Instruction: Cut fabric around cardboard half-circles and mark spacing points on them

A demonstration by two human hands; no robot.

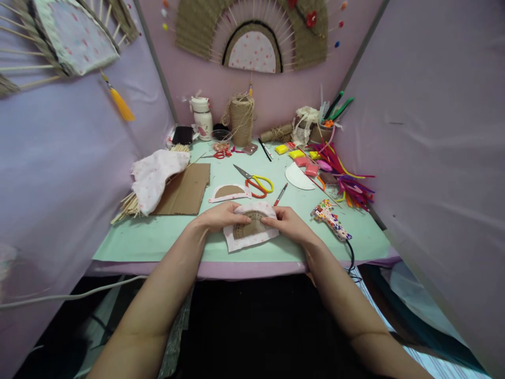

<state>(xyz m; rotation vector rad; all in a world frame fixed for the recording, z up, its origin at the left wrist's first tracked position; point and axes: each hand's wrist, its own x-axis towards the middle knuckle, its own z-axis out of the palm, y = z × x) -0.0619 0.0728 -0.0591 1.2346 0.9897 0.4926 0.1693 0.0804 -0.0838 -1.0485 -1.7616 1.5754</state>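
My left hand (225, 216) and my right hand (289, 222) grip a piece of white fabric with pink spots (252, 243) from both sides, near the table's front edge. On the fabric lies a brown half-round piece (248, 228), with dark scale marks like a protractor's along its curve. Both thumbs press on its top; the other fingers are partly hidden behind the fabric. Just beyond my left hand is another spotted fabric piece with a half-round of cardboard (230, 191) on it. Scissors with red and yellow handles (258, 183) and a red pen (281, 194) lie beyond my hands.
A patterned glue gun (332, 219) with a black cord lies to the right. Cardboard (185, 192), sticks (130, 207) and spotted cloth (155, 176) are on the left. A twine spool (242, 121), a bottle (202, 120) and colourful pipe cleaners (353, 188) stand or lie farther back.
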